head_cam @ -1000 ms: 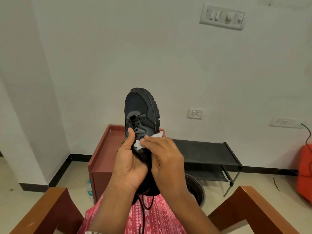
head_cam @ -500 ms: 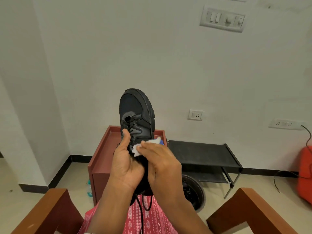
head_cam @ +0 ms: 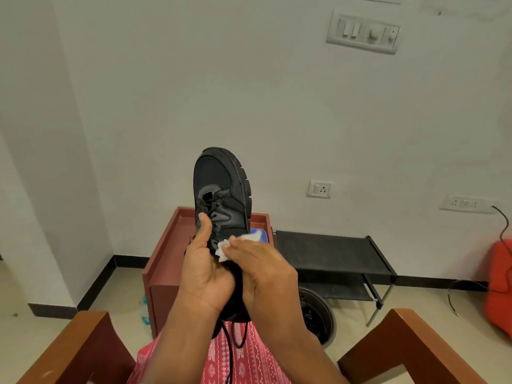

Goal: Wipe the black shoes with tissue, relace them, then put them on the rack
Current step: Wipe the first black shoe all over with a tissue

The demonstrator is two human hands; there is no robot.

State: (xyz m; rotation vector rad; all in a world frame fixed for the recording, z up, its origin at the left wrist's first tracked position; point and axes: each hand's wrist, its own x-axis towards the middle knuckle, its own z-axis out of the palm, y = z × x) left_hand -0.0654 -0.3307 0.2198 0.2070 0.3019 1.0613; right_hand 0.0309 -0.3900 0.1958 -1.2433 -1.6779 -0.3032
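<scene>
A black shoe stands toe-up in front of me, held above my lap. My left hand grips its heel end from the left, thumb lying up along the laces. My right hand presses a white tissue against the shoe's right side, fingers curled over it. A loose black lace hangs below the shoe. The black two-shelf shoe rack stands against the wall, to the right behind my hands.
A reddish-brown cabinet stands behind the shoe, with a blue-and-white item on top. A round dark object lies under the rack. An orange thing sits far right. Wooden chair arms flank my lap.
My right hand has slid the tissue down the shoe's side toward the heel. The shoe has shifted slightly left with my left hand.
</scene>
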